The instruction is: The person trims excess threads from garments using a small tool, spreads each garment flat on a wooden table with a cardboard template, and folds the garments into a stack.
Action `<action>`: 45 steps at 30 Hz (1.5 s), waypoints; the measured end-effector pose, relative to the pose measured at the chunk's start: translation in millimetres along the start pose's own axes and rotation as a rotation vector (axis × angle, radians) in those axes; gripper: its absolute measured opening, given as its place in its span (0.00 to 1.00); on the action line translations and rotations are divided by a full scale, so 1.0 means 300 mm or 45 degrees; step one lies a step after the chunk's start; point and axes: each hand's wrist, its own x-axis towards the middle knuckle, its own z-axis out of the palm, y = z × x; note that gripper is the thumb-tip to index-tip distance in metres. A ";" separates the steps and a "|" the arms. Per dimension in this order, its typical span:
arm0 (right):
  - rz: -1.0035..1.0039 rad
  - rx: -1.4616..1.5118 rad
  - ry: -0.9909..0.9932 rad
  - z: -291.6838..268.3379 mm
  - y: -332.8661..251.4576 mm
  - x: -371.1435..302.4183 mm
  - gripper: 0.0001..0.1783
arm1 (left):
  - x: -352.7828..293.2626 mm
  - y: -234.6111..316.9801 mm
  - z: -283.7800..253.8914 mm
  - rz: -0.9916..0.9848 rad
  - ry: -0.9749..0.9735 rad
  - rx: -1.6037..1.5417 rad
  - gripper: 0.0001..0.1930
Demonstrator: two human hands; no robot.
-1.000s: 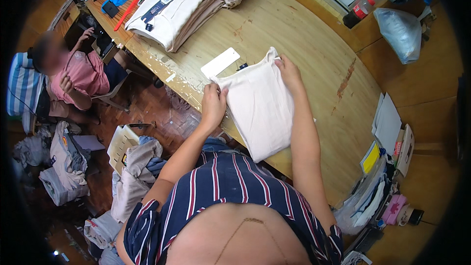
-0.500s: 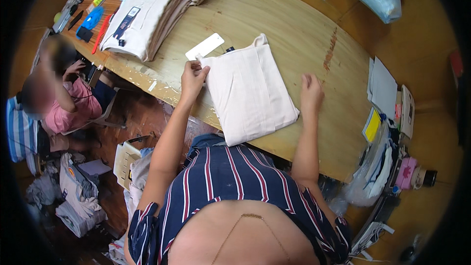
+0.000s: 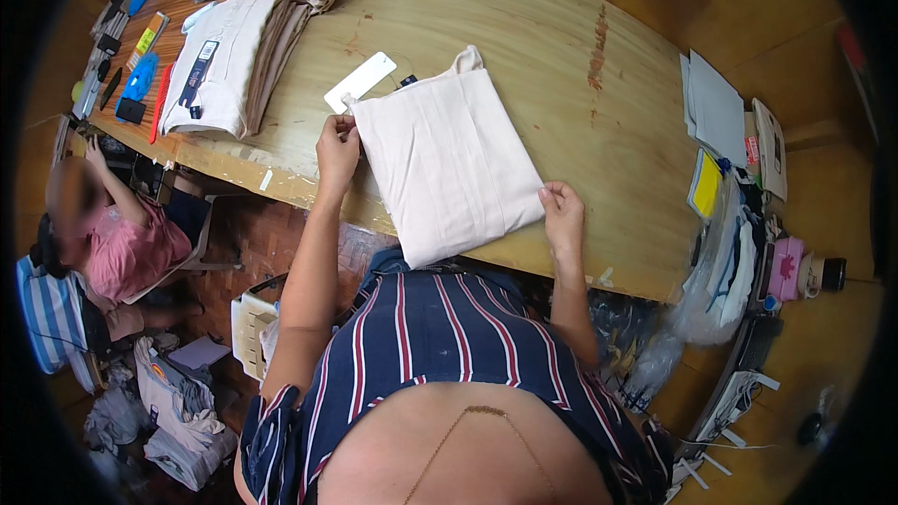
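A cream garment [image 3: 458,164], folded into a flat rectangle, lies on the wooden table [image 3: 524,37] right in front of me. From its far left corner a blank white hang tag [image 3: 361,82] sticks out over the wood, beside a small dark label [image 3: 408,80]. My left hand [image 3: 338,154] is closed in a pinch at that corner, with the cloth edge at its fingertips. At the garment's right corner, my right hand [image 3: 564,217] pinches the edge between thumb and fingers.
Stacks of folded cream garments [image 3: 234,56] stand at the far left, near a red comb [image 3: 161,103] and blue items. Papers [image 3: 716,103] and a yellow packet [image 3: 703,182] lie at the right edge. A person in pink [image 3: 140,248] sits at left; clothes [image 3: 182,411] lie on the floor.
My right hand has come down and left from above the table to the garment's right corner and grips it. My left hand stays at the far left corner. The whole view has shifted.
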 end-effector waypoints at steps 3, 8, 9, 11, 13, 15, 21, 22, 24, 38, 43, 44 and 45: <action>-0.044 -0.511 0.004 -0.006 0.002 -0.064 0.08 | -0.005 0.038 0.002 -0.095 -0.069 -0.044 0.06; -0.146 -1.016 -0.089 0.002 -0.126 0.029 0.12 | 0.046 0.025 0.003 -0.011 -0.210 0.282 0.12; -0.164 -0.904 -0.089 0.017 -0.130 0.102 0.11 | 0.060 0.023 0.003 0.085 -0.221 0.348 0.11; -0.166 -0.373 -0.156 0.071 -0.107 0.264 0.09 | 0.071 0.053 0.010 0.097 -0.269 0.278 0.11; -0.207 0.043 -0.316 0.150 -0.082 0.403 0.08 | 0.085 0.014 0.009 0.349 -0.244 0.312 0.10; -0.291 0.015 -0.475 0.214 -0.084 0.479 0.09 | 0.099 -0.001 0.003 0.423 -0.246 0.306 0.09; -0.073 -0.332 -0.496 0.265 -0.105 0.553 0.10 | 0.123 0.016 -0.004 0.257 -0.309 0.280 0.05; -0.237 -0.369 -0.421 0.276 -0.110 0.546 0.09 | 0.125 0.012 -0.004 0.293 -0.293 0.262 0.04; -0.559 -0.434 -0.265 0.302 -0.126 0.513 0.08 | 0.127 0.009 -0.004 0.252 -0.281 0.284 0.05; -0.326 -0.618 -0.298 0.325 -0.053 0.596 0.10 | 0.132 0.017 0.014 0.183 -0.233 0.354 0.07; -0.392 -0.681 -0.266 0.340 -0.135 0.553 0.12 | 0.157 -0.001 -0.004 -0.096 -0.327 0.011 0.08; -0.137 -0.440 -0.353 0.319 -0.138 0.553 0.11 | 0.155 0.003 -0.013 -0.322 -0.369 -0.269 0.08; 0.105 -0.196 -0.438 0.299 -0.175 0.552 0.11 | 0.159 0.021 -0.024 -0.542 -0.399 -0.555 0.09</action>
